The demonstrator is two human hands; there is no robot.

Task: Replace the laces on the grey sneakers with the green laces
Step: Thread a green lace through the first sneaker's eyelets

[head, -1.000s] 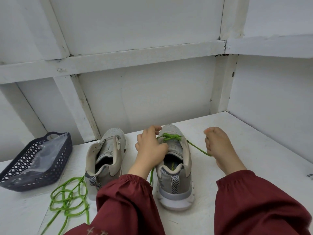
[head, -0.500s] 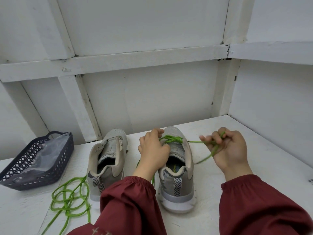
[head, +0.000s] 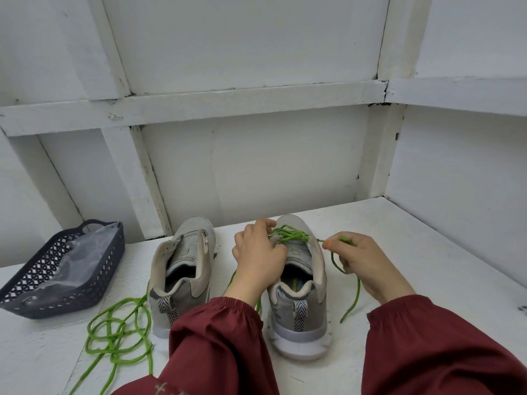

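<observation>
Two grey sneakers stand heel toward me on the white table. The right sneaker (head: 299,315) has a green lace (head: 291,235) threaded across its front eyelets. My left hand (head: 258,258) curls over the sneaker's left side and pinches the lace there. My right hand (head: 362,263) sits just right of the sneaker and grips the lace's free end, whose tail (head: 353,297) hangs down to the table. The left sneaker (head: 182,275) has no lace. A second green lace (head: 119,337) lies in a loose tangle at its left.
A dark perforated plastic basket (head: 94,280) holding a clear bag stands at the far left. White walls with wooden framing close in behind and on the right. Bare white table (head: 442,252) stretches to the right of my right hand.
My right hand took hold of the lace end on the table, lifted it and drew in closer to the sneaker. My left hand stayed on the sneaker.
</observation>
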